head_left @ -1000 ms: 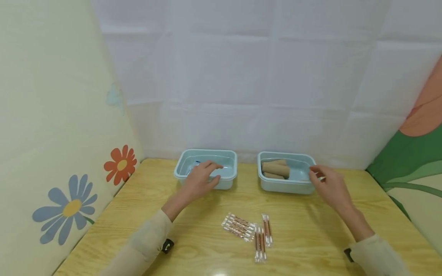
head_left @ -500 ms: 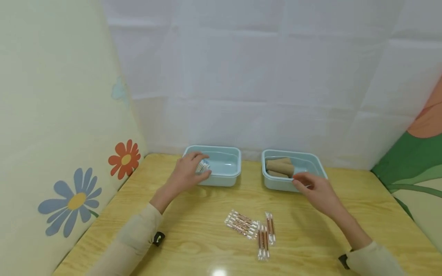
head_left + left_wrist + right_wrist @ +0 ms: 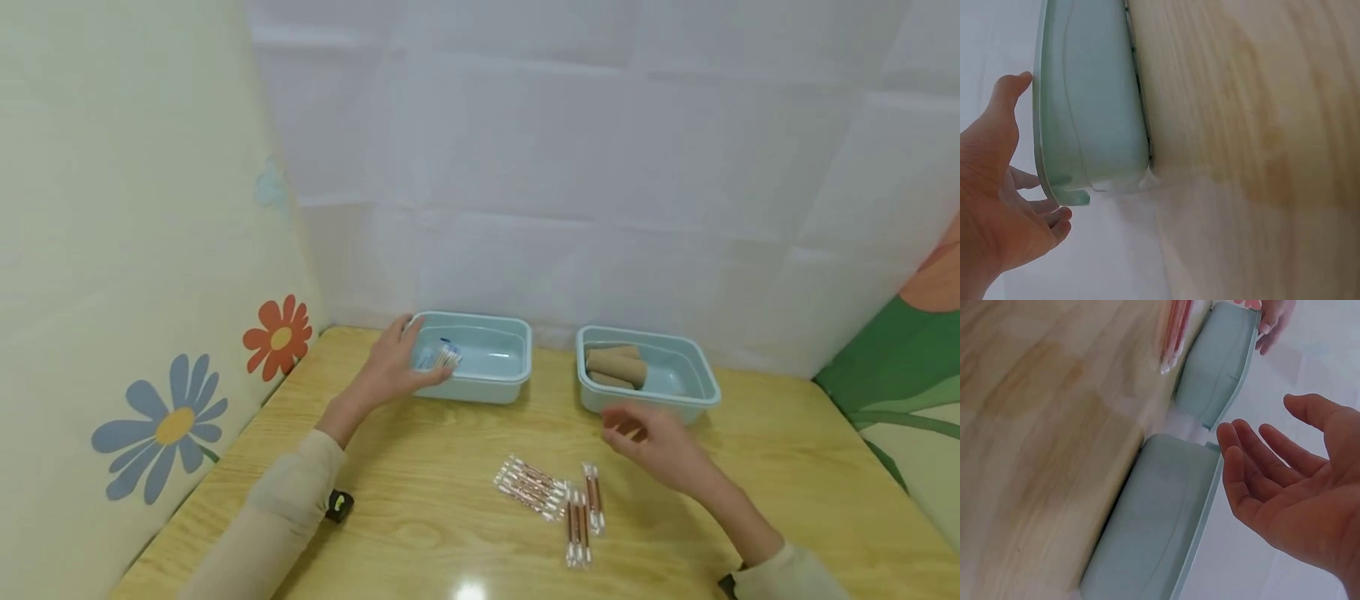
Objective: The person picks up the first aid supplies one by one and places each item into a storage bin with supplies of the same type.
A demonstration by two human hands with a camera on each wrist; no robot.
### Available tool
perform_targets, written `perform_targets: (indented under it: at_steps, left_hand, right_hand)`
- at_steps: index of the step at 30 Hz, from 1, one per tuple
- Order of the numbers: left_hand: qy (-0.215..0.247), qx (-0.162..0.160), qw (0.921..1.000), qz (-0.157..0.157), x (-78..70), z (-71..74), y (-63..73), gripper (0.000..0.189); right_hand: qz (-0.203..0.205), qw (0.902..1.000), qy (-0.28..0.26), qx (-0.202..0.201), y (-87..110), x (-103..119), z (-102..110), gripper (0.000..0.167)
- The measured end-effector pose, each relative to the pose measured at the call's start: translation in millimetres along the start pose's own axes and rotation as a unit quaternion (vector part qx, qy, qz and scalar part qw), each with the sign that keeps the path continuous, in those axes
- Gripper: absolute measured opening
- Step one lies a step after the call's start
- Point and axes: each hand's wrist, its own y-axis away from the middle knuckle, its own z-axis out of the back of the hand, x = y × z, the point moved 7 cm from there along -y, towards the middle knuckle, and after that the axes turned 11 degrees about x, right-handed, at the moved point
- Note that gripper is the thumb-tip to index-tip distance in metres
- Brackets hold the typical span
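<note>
In the head view my left hand (image 3: 390, 362) grips the left end of the left light-blue plastic basin (image 3: 491, 390), thumb along the front rim and fingers at the back corner. A small clear packet of white sticks with blue print (image 3: 447, 356) lies inside. The left wrist view shows the thumb and bent fingertips at the basin's rim (image 3: 1036, 125). My right hand (image 3: 660, 446) hovers in front of the right basin (image 3: 705, 404), its fingers loosely bent and holding nothing. Wrapped swabs with brown shafts and white tips lie on the table in a left bundle (image 3: 531, 487) and right bundles (image 3: 577, 529).
Several tan rolls (image 3: 617, 367) lie in the left part of the right basin. Both basins stand at the back of the wooden table (image 3: 420, 533), before a white sheet (image 3: 480, 150). A wall with painted flowers (image 3: 174, 425) borders the table's left side.
My left hand has moved left from over the left basin onto its left end, uncovering the packet. My right hand has come left and nearer, away from the right basin's rim.
</note>
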Motion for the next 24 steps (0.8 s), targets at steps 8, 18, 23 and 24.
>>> perform_targets:
  at_steps: [8,18,23,24]
  left_hand:
    - [0.056,0.030,0.9979,0.015,6.9,-5.0,2.8,0.122]
    - [0.151,0.010,0.9884,-0.012,8.2,-3.4,8.2,0.111]
    - [0.188,0.013,0.9819,-0.013,8.0,-13.2,8.9,0.112]
    - [0.192,0.011,0.9812,-0.014,7.7,-14.7,8.7,0.112]
  right_hand:
    - [0.004,0.9981,-0.003,0.062,-6.3,5.5,-20.6,0.041]
    - [0.013,0.9923,-0.013,0.122,-21.8,17.4,-37.7,0.049]
    - [-0.002,0.9850,0.017,0.172,-25.2,22.0,-55.4,0.056]
    - [-0.003,0.9835,0.030,0.178,-26.1,23.4,-58.6,0.058]
